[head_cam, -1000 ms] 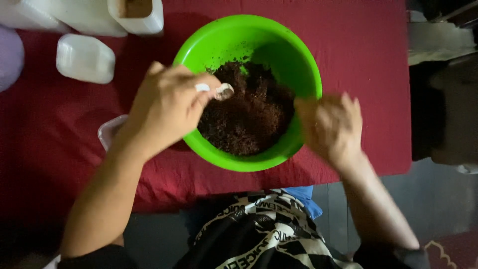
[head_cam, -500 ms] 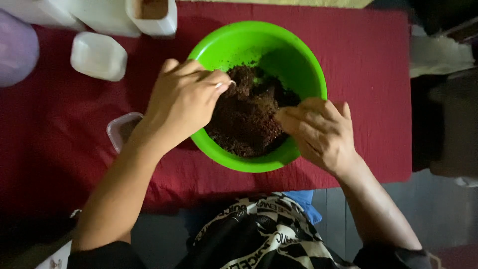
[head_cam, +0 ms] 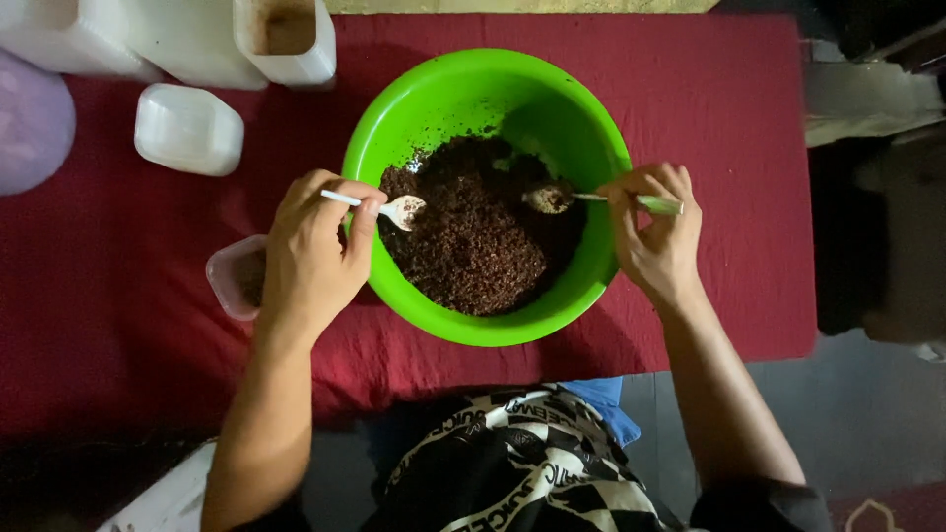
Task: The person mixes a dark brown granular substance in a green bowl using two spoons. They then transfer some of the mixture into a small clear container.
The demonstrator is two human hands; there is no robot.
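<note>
I see my left hand (head_cam: pixel 313 251) left of centre, fingers pinched on a white spoon (head_cam: pixel 379 205) whose tip hangs over the dark crumbly mix (head_cam: pixel 473 236) in the green bowl (head_cam: pixel 463 89). My right hand (head_cam: pixel 658 234) sits at the bowl's right rim, fingers pinched on a second spoon (head_cam: pixel 591 198) with a green handle, its scoop resting on the mix. The bowl sits mid-frame on a red cloth (head_cam: pixel 749 118) over the table. A small clear cup (head_cam: pixel 235 278) shows just under my left hand; a white lidded tub (head_cam: pixel 187 128) lies at upper left.
</note>
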